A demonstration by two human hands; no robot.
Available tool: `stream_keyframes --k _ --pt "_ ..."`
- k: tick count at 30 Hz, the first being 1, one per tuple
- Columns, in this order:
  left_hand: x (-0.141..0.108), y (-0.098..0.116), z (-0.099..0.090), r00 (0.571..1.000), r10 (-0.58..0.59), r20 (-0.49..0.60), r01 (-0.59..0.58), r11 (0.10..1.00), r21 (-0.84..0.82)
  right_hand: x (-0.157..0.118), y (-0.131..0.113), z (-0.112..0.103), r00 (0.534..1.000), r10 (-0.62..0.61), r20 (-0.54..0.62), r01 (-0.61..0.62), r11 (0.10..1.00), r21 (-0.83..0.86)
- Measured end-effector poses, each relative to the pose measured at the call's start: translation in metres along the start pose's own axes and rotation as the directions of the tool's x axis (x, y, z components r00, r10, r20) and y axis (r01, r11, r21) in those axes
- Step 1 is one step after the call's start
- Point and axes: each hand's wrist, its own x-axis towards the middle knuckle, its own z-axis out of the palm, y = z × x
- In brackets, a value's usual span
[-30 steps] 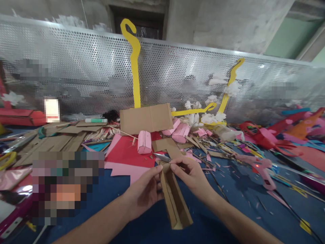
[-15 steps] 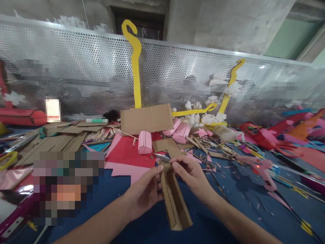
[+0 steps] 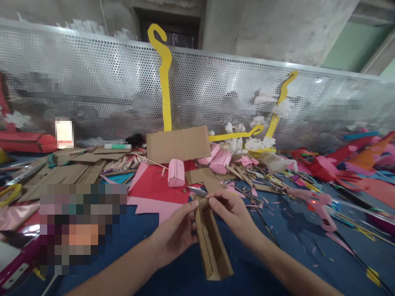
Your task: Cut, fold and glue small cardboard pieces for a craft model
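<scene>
an open-topped cardboard trough (image 3: 210,246) is held between two hands, nearer the wearer than the red sheet (image 3: 160,185) and to its right. its thin end wall may buckle, or a fold spring loose, if the two grips press unevenly — only the far end is gripped, so a twist there could rack the whole length. a metal blade (image 3: 198,191), just right of the sheet and just beyond the trough, could nick fingers pushed forward. left hand (image 3: 174,234): thumb and fingers nearly together, pinching the far left corner, the lower fingers loosely curled by the outer wall. right hand (image 3: 233,211): thumb and forefinger pinching the far right corner, the remaining fingers bent — whether these touch the cardboard cannot be told.
</scene>
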Motion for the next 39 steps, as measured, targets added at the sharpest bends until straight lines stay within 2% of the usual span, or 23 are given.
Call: stream_keyframes --k 12,27,39 --pt "-0.0005 0.0000 0.0007 1.000 0.004 0.004 -0.004 1.000 0.014 0.0008 -0.0064 0.0000 0.999 -0.037 -0.004 0.036 0.996 -0.086" --pt "-0.0002 -0.0005 -0.0008 1.000 0.000 0.018 -0.001 1.000 0.031 0.0006 -0.0046 -0.0008 0.999 -0.048 -0.003 0.047 0.992 -0.113" --pt "-0.0008 0.0002 0.0011 1.000 -0.007 -0.013 0.007 1.000 0.030 0.0007 -0.0038 -0.0005 0.999 -0.043 -0.003 0.043 0.993 -0.106"
